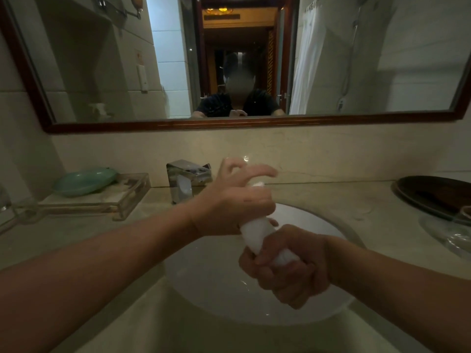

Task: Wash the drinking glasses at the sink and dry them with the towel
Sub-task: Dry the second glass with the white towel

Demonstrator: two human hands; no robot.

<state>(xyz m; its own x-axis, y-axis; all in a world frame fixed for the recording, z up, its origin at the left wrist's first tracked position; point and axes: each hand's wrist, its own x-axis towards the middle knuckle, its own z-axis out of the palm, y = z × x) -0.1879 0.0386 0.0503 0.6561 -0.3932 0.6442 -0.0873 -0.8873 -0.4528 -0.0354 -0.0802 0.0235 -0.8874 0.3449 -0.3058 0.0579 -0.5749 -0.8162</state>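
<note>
A: Entry, near field. Hands?

B: Right hand (288, 266), lower centre-right, fist closed tight round the low end of the white towel (254, 233). Left hand (234, 200) just above it, palm and thumb wrapped on the upper end, two fingers lifted and spread. The towel is a rolled rope running between both fists, over the sink basin (216, 281).

A: Obstructions?

B: Both forearms cross the lower frame and cover part of the basin and the front counter (331, 200). The left hand hides the faucet (187, 179) spout's right side.

A: Drinking glasses?

B: Cannot confirm. Clear glassy shape (453, 238) at the right edge, touching the front of a dark tray (433, 194); too blurred to tell what it is.

A: Mid field, left?

B: Clear tray (127, 200) on the counter, a green soap dish (84, 180) resting on it.

A: Far field?

B: Wood-framed mirror (254, 124) across the upper frame. It reflects the person, an open doorway, a white curtain and a shower hose.

A: Writing?

B: A white wall unit (142, 77) in the reflection carries a mark, too small to read.
</note>
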